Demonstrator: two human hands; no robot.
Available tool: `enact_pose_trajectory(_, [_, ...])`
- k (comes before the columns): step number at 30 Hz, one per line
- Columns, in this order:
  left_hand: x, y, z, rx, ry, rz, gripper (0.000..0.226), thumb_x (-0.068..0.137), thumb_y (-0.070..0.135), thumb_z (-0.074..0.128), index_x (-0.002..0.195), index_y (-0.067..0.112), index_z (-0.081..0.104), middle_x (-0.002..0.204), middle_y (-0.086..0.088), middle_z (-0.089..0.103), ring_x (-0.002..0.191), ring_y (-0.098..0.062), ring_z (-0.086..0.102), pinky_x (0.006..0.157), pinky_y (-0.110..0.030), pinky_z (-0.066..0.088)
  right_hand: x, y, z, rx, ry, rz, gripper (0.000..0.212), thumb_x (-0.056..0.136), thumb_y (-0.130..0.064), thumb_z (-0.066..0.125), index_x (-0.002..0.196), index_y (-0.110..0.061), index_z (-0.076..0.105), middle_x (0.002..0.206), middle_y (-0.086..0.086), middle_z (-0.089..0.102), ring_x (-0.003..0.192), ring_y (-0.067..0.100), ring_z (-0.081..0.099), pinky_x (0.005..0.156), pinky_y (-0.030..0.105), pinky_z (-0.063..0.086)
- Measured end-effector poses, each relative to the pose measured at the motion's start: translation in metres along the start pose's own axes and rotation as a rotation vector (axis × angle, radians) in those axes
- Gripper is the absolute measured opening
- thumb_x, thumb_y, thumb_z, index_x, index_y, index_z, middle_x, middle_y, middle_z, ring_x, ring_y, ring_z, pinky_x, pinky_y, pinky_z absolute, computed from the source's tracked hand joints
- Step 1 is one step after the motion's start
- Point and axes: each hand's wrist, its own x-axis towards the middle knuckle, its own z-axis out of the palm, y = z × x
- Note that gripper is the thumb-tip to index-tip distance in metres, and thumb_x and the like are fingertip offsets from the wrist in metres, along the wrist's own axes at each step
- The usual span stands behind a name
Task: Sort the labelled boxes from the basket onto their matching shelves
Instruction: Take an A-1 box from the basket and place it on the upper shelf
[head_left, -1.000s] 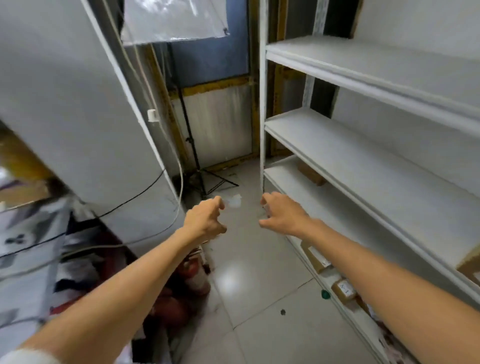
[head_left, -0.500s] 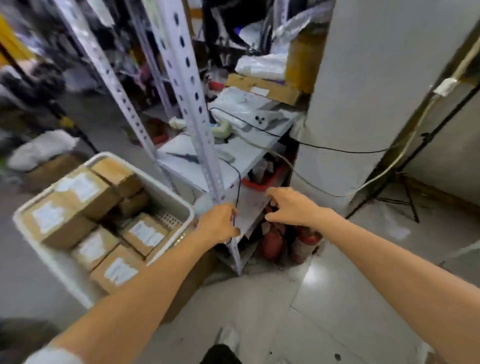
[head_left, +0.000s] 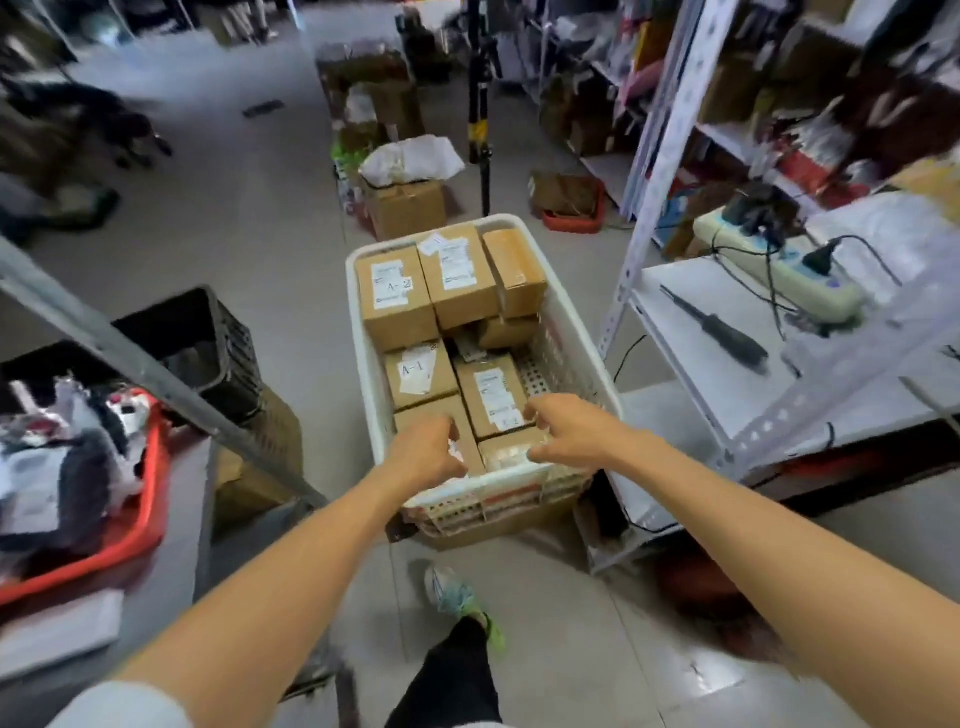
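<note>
Half a second ago the basket (head_left: 563, 358) lay off at nine o'clock with both hands short of it; now it stands dead ahead at twelve o'clock and both hands are over its near end.

The left hand (head_left: 426, 449) hangs knuckles-up with its fingers curled under, on top of the box (head_left: 441, 415) at the basket's seven o'clock corner. Whether it has closed on that box I cannot tell. The right hand (head_left: 563, 436) has thumb and fingers parted, reaching for the corner box (head_left: 511, 449) at five o'clock, not yet closed on it.

Beyond the hands lie the A-1 box (head_left: 418, 371) and, at the eleven o'clock corner, the A-2 box (head_left: 395, 296).

The step looks like picking the next box. The next move likely calls for a firm hold on one box, a clean lift past its tight neighbours, and a look at its label, since both near labels are hidden or blurred. No matching shelf is in sight.
</note>
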Motion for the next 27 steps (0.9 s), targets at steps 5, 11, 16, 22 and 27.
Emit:
enact_pose_trajectory(5, [0.065,-0.043,-0.016,-0.071,-0.038,-0.102,0.049,0.081,0.030,0.072,0.124,0.017,0.053,0.123,-0.001,0.059,0.109,-0.022,0.057,0.091,-0.038,0.048,0.082,0.006,-0.016,-0.008,-0.062,0.053,0.055,0.083,-0.032,0.071,0.130,-0.014,0.049,0.126,0.007,0.058,0.110,0.021,0.057,0.090,0.035,0.049])
enact_pose_trajectory(11, [0.120,-0.077,-0.012,-0.197,-0.115,-0.186,0.051,0.080,0.030,0.073,0.124,0.013,0.052,0.121,-0.005,0.059,0.107,-0.023,0.057,0.089,-0.035,0.049,0.152,0.009,-0.002,0.073,-0.155,0.123,0.052,0.085,-0.029,0.070,0.130,-0.014,0.049,0.124,0.008,0.059,0.107,0.021,0.057,0.090,0.035,0.050])
enact_pose_trajectory(16, [0.144,-0.090,0.018,-0.293,-0.142,-0.275,0.050,0.080,0.017,0.071,0.123,0.007,0.050,0.118,-0.009,0.056,0.102,-0.022,0.052,0.076,-0.026,0.039,0.183,0.016,0.032,0.089,-0.302,0.161,0.055,0.086,-0.025,0.068,0.134,-0.010,0.047,0.130,0.010,0.056,0.115,0.023,0.054,0.085,0.026,0.041])
enact_pose_trajectory(22, [0.176,-0.102,0.077,-0.397,-0.080,-0.505,0.070,0.075,0.007,0.069,0.135,0.002,0.033,0.133,-0.017,0.038,0.119,-0.029,0.040,0.089,-0.026,0.036,0.233,0.041,0.082,0.228,-0.383,0.265,0.049,0.085,-0.021,0.067,0.129,-0.008,0.050,0.122,0.008,0.058,0.104,0.021,0.054,0.077,0.024,0.037])
enact_pose_trajectory(27, [0.187,-0.098,0.105,-0.474,-0.025,-0.680,0.093,0.068,0.003,0.073,0.141,-0.001,0.015,0.140,-0.019,0.026,0.125,-0.035,0.038,0.103,-0.043,0.041,0.260,0.048,0.133,0.512,-0.421,0.397,0.065,0.082,-0.016,0.072,0.137,-0.008,0.038,0.129,0.004,0.054,0.117,0.020,0.052,0.088,0.025,0.041])
